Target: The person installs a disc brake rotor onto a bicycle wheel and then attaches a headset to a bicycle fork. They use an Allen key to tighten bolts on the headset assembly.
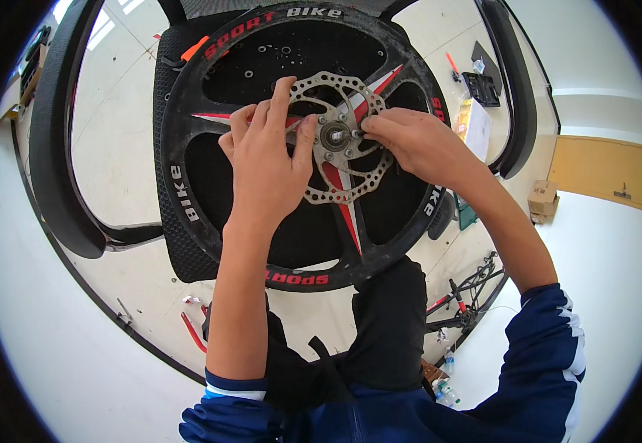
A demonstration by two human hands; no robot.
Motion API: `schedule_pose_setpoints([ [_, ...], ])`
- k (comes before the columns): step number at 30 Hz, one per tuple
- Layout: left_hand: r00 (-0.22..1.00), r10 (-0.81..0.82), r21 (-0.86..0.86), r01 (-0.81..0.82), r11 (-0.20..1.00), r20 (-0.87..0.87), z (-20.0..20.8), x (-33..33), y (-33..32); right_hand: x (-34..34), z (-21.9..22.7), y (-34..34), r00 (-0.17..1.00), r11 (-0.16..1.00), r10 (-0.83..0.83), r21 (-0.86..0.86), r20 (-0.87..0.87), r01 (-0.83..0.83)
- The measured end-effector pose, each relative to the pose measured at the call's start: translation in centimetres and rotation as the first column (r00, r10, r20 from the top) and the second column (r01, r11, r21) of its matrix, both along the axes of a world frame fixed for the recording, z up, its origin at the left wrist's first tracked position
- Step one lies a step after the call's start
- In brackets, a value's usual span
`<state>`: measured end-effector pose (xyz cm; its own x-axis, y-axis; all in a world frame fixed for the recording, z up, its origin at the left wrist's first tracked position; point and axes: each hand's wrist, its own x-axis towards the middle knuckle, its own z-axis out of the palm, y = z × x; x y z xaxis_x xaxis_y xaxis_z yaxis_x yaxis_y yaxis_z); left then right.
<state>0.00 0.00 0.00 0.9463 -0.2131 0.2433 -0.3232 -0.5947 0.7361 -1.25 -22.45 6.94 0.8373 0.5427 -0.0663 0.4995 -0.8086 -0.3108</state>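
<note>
Blue-sleeved forearms reach up to a black bicycle wheel [188, 199] lying flat on a chair seat [170, 244]: left hand [269, 159] spread open, steadying the brake disc [333, 193]; right hand [409, 140] pinching a hub-side bolt [357, 134], best turned squarely, disc held still.

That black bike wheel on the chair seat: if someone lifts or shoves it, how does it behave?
Probably stiff: the wheel has broad moulded spokes and a thick rim, no thin wires. It lies flat on the chair seat, so likely to slide rather than roll; stood on edge it would roll. The metal brake disc, under the left hand and right hand, likely makes the hub heavier.
</note>
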Motion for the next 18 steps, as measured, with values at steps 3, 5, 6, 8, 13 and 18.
schedule_pose_setpoints([
  [3, 1.000, 0.003, 0.005, -0.003, 1.000, 0.019, 0.0, 0.0, -0.1, 0.2, 0.1, 0.1, 1.000, 1.000, -0.004, -0.012, -0.008, 0.004],
  [5, 1.000, -0.001, -0.002, 0.001, 1.000, 0.022, 0.1, 0.1, -0.1, 0.5, 0.1, 0.1, 1.000, 1.000, 0.012, 0.023, -0.006, -0.012],
  [6, 1.000, -0.002, -0.003, 0.002, 1.000, 0.020, 0.1, 0.2, -0.1, 0.6, 0.1, 0.1, 0.999, 0.999, 0.042, 0.010, 0.006, -0.042],
  [8, 1.000, -0.004, -0.004, 0.004, 1.000, 0.017, 0.2, 0.2, -0.1, 1.0, 0.2, 0.0, 0.994, 0.995, 0.101, -0.017, 0.031, -0.100],
  [13, 1.000, 0.002, 0.011, -0.002, 1.000, 0.031, 0.2, 0.2, -0.2, 2.1, 1.0, -0.5, 0.965, 0.959, 0.255, -0.149, 0.068, -0.243],
  [18, 1.000, 0.029, 0.003, -0.029, 1.000, -0.001, 0.2, 0.0, -0.4, 1.8, 0.3, -0.2, 0.961, 0.964, 0.241, -0.143, 0.137, -0.222],
])
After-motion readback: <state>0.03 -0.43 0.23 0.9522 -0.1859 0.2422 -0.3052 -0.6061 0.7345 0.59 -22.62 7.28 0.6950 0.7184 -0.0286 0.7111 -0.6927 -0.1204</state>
